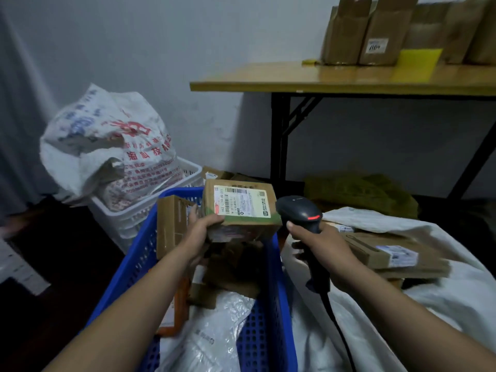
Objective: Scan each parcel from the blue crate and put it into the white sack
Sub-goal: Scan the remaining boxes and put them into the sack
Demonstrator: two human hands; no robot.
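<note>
We are recording, nearest the camera, a crinkled white plastic mailer bag [214,334] lying in the near end of the perforated blue plastic crate [271,318]. Loose brown cardboard pieces are lying beyond it in the same crate. The crumpled white fabric sack [456,299] is spreading out just beside the crate's right wall.

Further out, the left hand [200,232] is gripping the small brown cardboard parcel with a white printed label [241,208], thumb on its top face and fingers curled beneath. That parcel is being held above the crate's far end, label upward. The right hand [319,245] is wrapping its fingers round the handle of the black handheld barcode scanner [298,210]. Its head, showing a red light, is sitting just beside the parcel's right edge; we cannot tell whether they are touching. A black cable [338,326] is trailing down from the handle.

A tall brown carton [171,224] is standing upright against the crate's left wall. Flat brown cardboard parcels [389,253] are lying stacked on the sack.

Beyond these, a white slotted plastic basket [134,213] is holding a bulging white woven bag with red and blue print [107,146]. An olive green cloth bundle [359,191] is lying under a wooden-topped folding table with black legs [322,76]. Opened brown cardboard boxes [375,30] are standing on the table by the wall, with a yellow sheet [416,63] in front of them.
</note>
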